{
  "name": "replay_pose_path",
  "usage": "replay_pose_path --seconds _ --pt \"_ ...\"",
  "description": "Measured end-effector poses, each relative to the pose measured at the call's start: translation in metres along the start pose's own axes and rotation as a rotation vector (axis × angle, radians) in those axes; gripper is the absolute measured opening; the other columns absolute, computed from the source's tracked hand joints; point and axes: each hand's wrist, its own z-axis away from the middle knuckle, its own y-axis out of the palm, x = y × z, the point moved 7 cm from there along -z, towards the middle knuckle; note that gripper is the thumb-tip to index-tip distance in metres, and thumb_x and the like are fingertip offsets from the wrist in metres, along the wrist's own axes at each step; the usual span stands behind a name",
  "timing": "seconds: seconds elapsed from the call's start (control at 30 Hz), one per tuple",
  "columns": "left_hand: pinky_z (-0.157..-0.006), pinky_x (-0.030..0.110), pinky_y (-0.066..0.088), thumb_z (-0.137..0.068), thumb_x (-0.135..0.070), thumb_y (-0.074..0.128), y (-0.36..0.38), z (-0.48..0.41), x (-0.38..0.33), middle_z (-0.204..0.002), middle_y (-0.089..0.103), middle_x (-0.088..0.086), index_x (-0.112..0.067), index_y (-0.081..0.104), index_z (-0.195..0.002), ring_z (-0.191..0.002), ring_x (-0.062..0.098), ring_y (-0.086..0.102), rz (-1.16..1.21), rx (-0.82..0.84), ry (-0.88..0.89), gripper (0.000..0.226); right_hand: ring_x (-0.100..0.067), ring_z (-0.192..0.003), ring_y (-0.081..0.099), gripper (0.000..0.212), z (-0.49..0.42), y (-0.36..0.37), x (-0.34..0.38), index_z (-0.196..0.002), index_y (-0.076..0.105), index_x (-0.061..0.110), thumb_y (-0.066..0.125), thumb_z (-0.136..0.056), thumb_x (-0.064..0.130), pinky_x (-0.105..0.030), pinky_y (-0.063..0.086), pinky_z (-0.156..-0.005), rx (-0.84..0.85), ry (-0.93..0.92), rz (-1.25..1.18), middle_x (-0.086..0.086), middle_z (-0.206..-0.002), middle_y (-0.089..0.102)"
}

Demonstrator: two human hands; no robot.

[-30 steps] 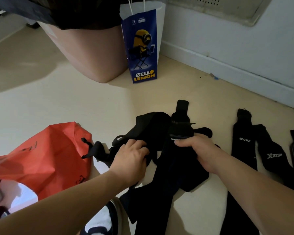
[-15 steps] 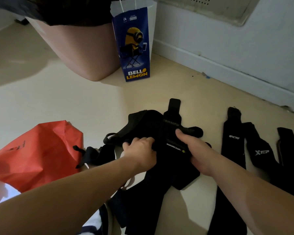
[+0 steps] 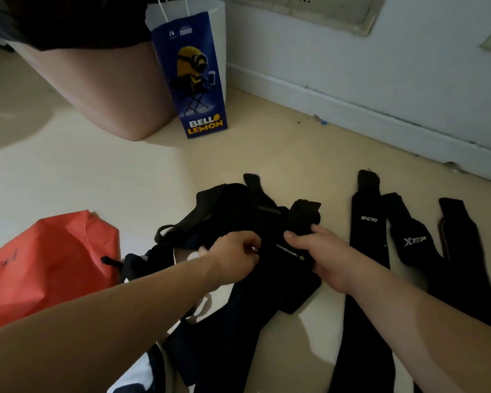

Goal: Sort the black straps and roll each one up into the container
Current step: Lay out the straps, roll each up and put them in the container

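A tangled heap of black straps [image 3: 233, 211] lies on the floor in front of me. My left hand [image 3: 233, 256] grips the heap's near edge with curled fingers. My right hand [image 3: 318, 251] pinches a black strap [image 3: 292, 245] with small white lettering, its free end [image 3: 304, 211] folded up over my fingers. Three more black straps lie flat in a row to the right: one with a white logo [image 3: 369, 228], one marked XTEP [image 3: 414, 242], and a plain one [image 3: 459, 236]. An orange bag [image 3: 46, 259] sits at the left.
A blue paper bag [image 3: 196, 80] with a yellow cartoon figure stands at the back beside a large pink tub [image 3: 97, 89]. A white wall and baseboard [image 3: 352, 103] run behind the straps. A white and dark shoe [image 3: 142, 375] shows at the bottom.
My right hand has lifted and folded the lettered strap's end toward me. My left hand has shifted right along the heap. The camera moved closer.
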Motion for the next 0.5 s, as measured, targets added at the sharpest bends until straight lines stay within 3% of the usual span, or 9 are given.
replay_pose_path --seconds 0.1,0.13,0.2,0.27,0.4,0.5 --pt "-0.122 0.071 0.001 -0.099 -0.021 0.056 0.004 0.015 -0.012 -0.11 0.061 -0.017 -0.037 0.06 -0.098 -0.12 0.011 0.051 -0.072 -0.08 0.113 0.017 -0.034 -0.105 0.076 0.031 0.003 0.008 0.003 -0.126 0.072 0.017 0.075 -0.095 0.017 -0.044 0.062 -0.087 0.03 0.028 -0.044 -0.012 -0.115 0.079" --pt "-0.123 0.069 0.003 -0.099 -0.017 0.055 0.005 0.019 -0.01 -0.107 0.06 -0.015 -0.035 0.058 -0.095 -0.117 0.009 0.052 -0.069 -0.084 0.138 0.019 -0.037 -0.106 0.075 0.033 0.005 0.009 0.003 -0.125 0.073 0.015 0.076 -0.092 0.015 -0.046 0.062 -0.088 0.034 0.045 -0.094 -0.014 -0.117 0.078" --pt "-0.124 0.057 0.03 -0.098 -0.007 0.055 0.003 0.027 0.001 -0.101 0.068 -0.013 -0.035 0.06 -0.097 -0.104 0.001 0.062 0.13 -0.008 0.114 0.029 -0.04 -0.111 0.073 0.045 0.007 0.01 0.002 -0.126 0.074 0.009 0.078 -0.081 0.015 -0.049 0.06 -0.092 0.061 0.09 -0.219 -0.016 -0.122 0.076" --pt "-0.111 0.042 0.052 -0.096 0.002 0.056 0.002 0.036 0.015 -0.109 0.077 -0.009 -0.035 0.067 -0.115 -0.105 0.004 0.072 0.407 0.083 0.054 0.043 -0.039 -0.109 0.071 0.056 0.01 0.012 0.005 -0.13 0.072 0.005 0.077 -0.076 0.018 -0.049 0.059 -0.093 0.101 0.103 -0.27 -0.017 -0.119 0.075" --pt "-0.104 0.035 0.055 -0.094 0.007 0.055 -0.012 0.044 0.024 -0.112 0.078 -0.005 -0.028 0.07 -0.121 -0.111 0.011 0.073 0.553 0.118 0.056 0.046 -0.034 -0.096 0.075 0.057 0.013 0.023 0.01 -0.132 0.071 0.003 0.078 -0.08 0.025 -0.045 0.062 -0.086 0.143 0.091 -0.246 -0.015 -0.112 0.076" --pt "-0.078 0.026 0.055 -0.088 0.012 0.051 -0.024 0.047 0.017 -0.091 0.073 -0.003 -0.022 0.07 -0.111 -0.086 0.011 0.071 0.606 0.136 0.054 0.045 -0.033 -0.094 0.077 0.051 0.014 0.037 0.016 -0.125 0.075 0.006 0.079 -0.084 0.034 -0.044 0.062 -0.083 0.175 0.089 -0.183 -0.016 -0.111 0.078"
